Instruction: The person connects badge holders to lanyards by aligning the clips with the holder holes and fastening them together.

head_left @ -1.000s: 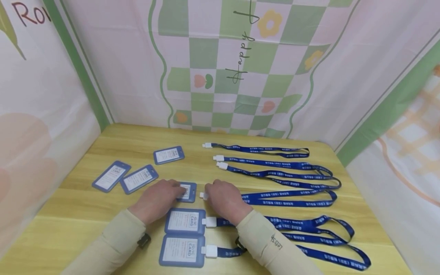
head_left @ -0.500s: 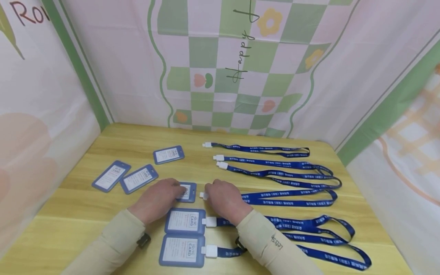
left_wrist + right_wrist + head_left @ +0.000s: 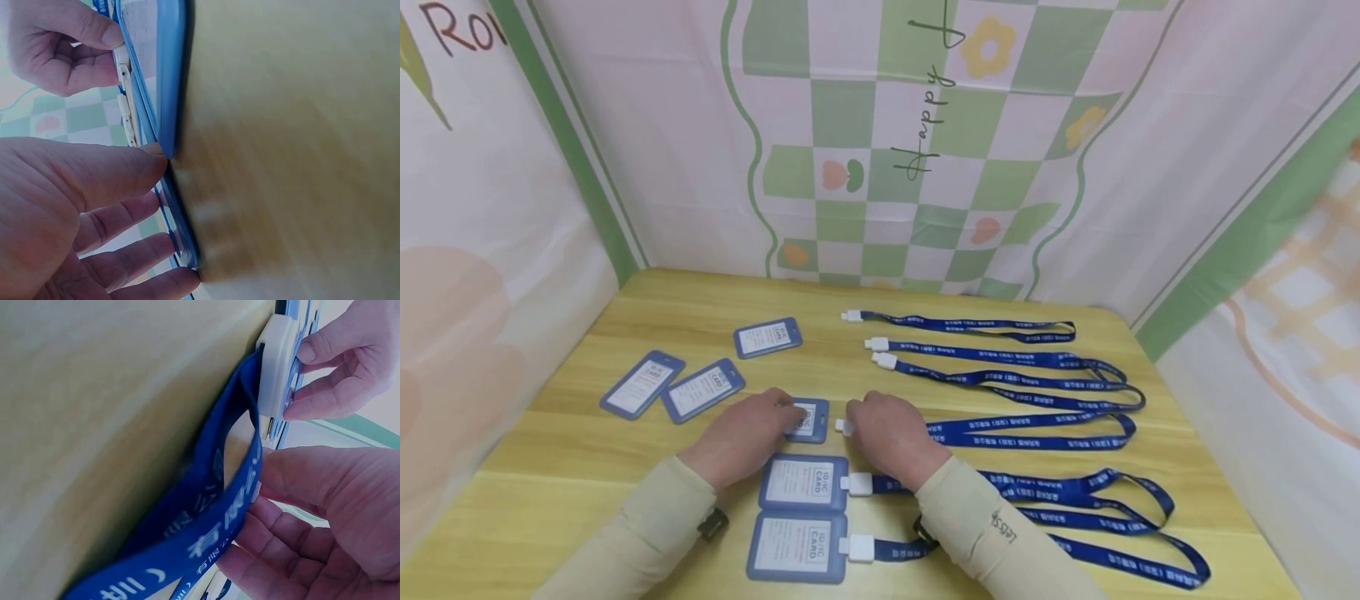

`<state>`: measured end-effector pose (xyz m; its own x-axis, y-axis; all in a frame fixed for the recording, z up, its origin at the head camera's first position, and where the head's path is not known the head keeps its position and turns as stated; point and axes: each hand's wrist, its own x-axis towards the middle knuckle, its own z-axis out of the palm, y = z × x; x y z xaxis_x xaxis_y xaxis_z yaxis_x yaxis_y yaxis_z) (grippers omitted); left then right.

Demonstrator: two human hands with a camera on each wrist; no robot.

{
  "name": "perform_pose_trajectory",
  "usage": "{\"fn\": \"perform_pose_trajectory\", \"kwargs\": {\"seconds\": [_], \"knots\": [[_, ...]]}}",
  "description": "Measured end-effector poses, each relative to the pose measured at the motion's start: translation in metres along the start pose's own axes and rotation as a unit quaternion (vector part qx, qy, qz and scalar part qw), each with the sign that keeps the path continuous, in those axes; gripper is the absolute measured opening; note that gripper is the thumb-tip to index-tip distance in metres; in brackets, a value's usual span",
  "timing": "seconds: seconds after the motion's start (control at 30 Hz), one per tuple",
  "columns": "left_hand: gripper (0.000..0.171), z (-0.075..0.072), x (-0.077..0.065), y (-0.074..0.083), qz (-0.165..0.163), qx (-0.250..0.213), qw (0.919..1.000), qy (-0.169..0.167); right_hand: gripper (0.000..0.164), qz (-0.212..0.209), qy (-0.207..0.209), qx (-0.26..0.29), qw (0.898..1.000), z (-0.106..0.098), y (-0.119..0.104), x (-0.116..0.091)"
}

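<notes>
My left hand [image 3: 741,435] grips a blue ID card holder [image 3: 811,421] by its edges, thumb on the near side, with the slotted end facing right. The same card holder [image 3: 186,231] shows edge-on in the left wrist view, low over the wood. Just right of it, my right hand [image 3: 897,435] pinches the white plastic clip [image 3: 844,427] of a dark blue lanyard [image 3: 1037,431]. A small gap separates clip and holder. In the right wrist view, a nearer lanyard [image 3: 225,519] loops in front of my right hand [image 3: 312,512] and hides part of its grip.
Two card holders, a nearer one [image 3: 797,547] and one above it [image 3: 803,483], are joined to lanyards. Three loose holders lie left, including one at the back [image 3: 768,337]. Three lanyards with clips lie back right, the farthest lanyard [image 3: 970,326] near the checked backdrop [image 3: 842,117].
</notes>
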<state>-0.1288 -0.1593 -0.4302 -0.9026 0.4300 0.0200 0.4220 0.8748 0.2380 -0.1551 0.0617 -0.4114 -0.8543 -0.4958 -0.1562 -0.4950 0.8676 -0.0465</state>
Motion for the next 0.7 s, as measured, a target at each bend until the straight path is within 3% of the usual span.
{"fn": "perform_pose_trajectory", "kwargs": {"seconds": [0.23, 0.7], "knots": [[0.037, -0.0005, -0.0002, -0.0005, 0.023, 0.009, 0.9997, 0.002, 0.017, -0.005, 0.007, -0.009, 1.000, -0.0001, -0.0004, -0.0002], [0.041, -0.0006, -0.0002, 0.0004, 0.011, -0.006, 0.9999, -0.008, 0.017, -0.015, 0.013, -0.018, 1.000, -0.0002, -0.0010, -0.0013]]}}
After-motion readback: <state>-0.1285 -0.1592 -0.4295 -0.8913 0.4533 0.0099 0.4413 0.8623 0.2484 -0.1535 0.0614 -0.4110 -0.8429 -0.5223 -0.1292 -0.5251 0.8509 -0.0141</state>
